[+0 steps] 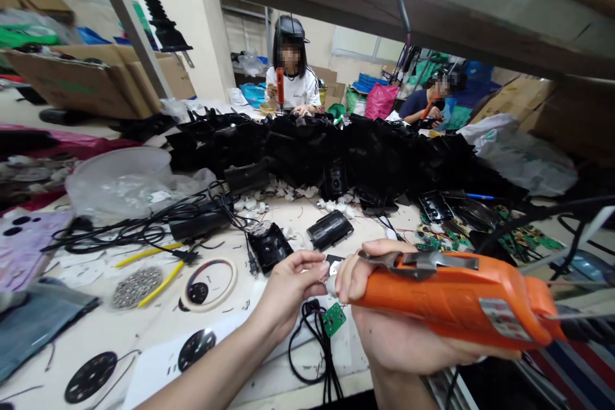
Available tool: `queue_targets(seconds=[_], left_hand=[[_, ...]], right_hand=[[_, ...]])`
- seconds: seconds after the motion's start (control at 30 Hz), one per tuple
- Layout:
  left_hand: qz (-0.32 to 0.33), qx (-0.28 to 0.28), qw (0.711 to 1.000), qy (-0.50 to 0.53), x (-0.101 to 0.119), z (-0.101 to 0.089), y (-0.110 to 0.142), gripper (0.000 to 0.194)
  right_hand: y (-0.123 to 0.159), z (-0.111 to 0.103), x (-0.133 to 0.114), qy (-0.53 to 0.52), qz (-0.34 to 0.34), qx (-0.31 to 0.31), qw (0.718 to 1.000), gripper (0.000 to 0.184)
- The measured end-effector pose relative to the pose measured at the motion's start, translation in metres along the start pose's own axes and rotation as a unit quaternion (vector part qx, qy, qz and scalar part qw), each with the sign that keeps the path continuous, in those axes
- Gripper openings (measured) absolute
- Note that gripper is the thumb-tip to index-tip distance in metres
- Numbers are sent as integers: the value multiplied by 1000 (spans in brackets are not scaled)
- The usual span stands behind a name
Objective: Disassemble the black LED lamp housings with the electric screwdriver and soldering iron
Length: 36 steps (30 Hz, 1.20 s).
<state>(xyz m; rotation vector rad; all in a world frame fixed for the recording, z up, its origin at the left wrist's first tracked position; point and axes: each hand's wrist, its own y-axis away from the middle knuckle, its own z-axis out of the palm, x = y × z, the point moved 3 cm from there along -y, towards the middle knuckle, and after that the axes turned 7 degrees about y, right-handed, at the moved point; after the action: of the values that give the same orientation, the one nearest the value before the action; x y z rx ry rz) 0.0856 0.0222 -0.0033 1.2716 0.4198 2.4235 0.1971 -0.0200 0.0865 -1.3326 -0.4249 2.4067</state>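
Observation:
My right hand [391, 333] is wrapped round an orange electric screwdriver [446, 298] with a metal clip on top, its nose pointing left. My left hand [291, 282] has its thumb and fingers pinched together at the tool's tip; whatever is between them is too small and hidden to make out. Beneath the tip lie a green circuit board [334, 319] and a looped black cable [325, 362]. Just beyond my fingers sits a black plastic housing [330, 229], with an open black shell [270, 247] to its left.
A large heap of black plastic parts [307, 147] spans the far table. At left are small screws [137, 287], a tape roll [231, 285], yellow handles [161, 283] and coiled black cords [144, 227]. Circuit boards [509, 230] lie at right. Two people work opposite. A beam [336, 9] crosses overhead.

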Motion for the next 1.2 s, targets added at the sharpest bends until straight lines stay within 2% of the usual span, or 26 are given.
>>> queue_targets(seconds=[0.6,0.67,0.83,1.0,1.07,1.13,1.2], left_hand=[[-8,16,999,33,-6,-6,-3,40],[-6,16,999,36,-6,-5,-4,37],[-20,20,999,46,-8,-2,-6,23],[-32,7,999,43,-7,-2,-16,7],[-12,5,1000,-5,-2,-6,-25,10],[42,-7,991,-123,3,-11,-34,25],[114,-62,953,-273,6,-11,-41,39]], right_hand=[[4,-1,7,58,-36,8,998,78],[5,-2,9,64,-40,12,997,78],[4,1,9,91,-56,-3,994,63],[-5,-3,10,75,-62,10,995,73],[-13,-8,14,80,-51,23,995,77],[-22,-16,19,92,-47,43,994,80],[-31,-23,26,104,-44,56,992,78]])
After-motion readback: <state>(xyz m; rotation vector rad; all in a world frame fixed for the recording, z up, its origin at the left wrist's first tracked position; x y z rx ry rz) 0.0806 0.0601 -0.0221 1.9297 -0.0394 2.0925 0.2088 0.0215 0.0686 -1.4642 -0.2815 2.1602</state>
